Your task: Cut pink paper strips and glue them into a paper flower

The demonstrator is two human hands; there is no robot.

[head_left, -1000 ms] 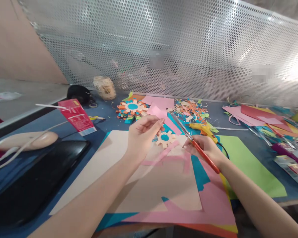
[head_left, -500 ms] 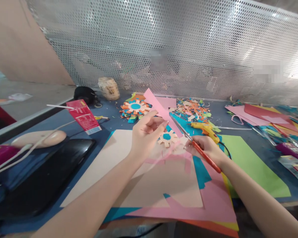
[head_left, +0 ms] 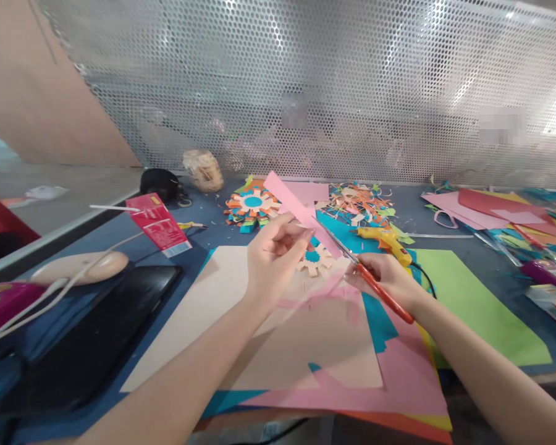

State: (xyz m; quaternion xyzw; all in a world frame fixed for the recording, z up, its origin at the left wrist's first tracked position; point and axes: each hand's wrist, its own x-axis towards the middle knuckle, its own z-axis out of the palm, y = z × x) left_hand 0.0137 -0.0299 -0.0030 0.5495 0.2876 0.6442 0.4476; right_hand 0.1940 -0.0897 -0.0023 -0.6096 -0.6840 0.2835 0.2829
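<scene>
My left hand [head_left: 278, 253] pinches a pink paper strip [head_left: 291, 199] that slants up to the left. In my right hand [head_left: 385, 278] are scissors with orange-red handles [head_left: 383, 293], their blades against the strip's lower part. Whether the blades are parted is hard to make out. Under the strip lies a cream paper gear shape with a blue centre [head_left: 315, 263]. Beneath both hands spreads a large cream sheet [head_left: 306, 352], stacked over pink paper [head_left: 412, 383] and blue paper. Thin pink strips [head_left: 324, 290] lie or hang over the cream sheet, blurred.
A layered paper flower [head_left: 252, 203] and a heap of paper scraps [head_left: 359, 204] sit behind my hands. To the right are a yellow glue gun [head_left: 387, 241] and a green sheet [head_left: 477, 309]. At left are a black phone [head_left: 97, 334], a mouse [head_left: 78, 266] and a red drink carton [head_left: 157, 222].
The view has shifted slightly. My left hand keeps its pinch on the pink strip, and the scissors remain at the strip, with little movement of either hand.
</scene>
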